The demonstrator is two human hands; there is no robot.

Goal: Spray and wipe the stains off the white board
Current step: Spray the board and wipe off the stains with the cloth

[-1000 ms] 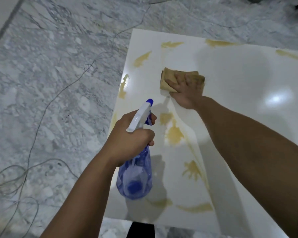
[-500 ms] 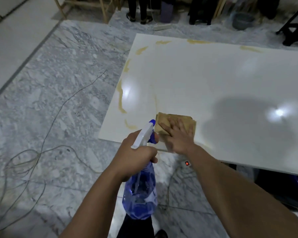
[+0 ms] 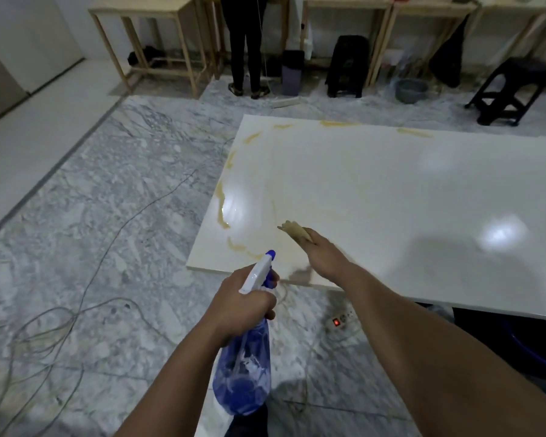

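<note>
Dim, wide-angle view; glare on white board (image 3: 391, 190).

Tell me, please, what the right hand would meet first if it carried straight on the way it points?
Probably the yellow stain near the white board's left edge, since the right hand and its cloth aim up-left; height above the board is unclear.

Two bare arms are seen, with no sleeves shown. No rings or watch are worn on the left hand (image 3: 240, 305) or right hand (image 3: 323, 257).

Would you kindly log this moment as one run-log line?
left hand: grips spray bottle | right hand: holds cloth bunched | white board: yellow stains remain along left edge
</note>
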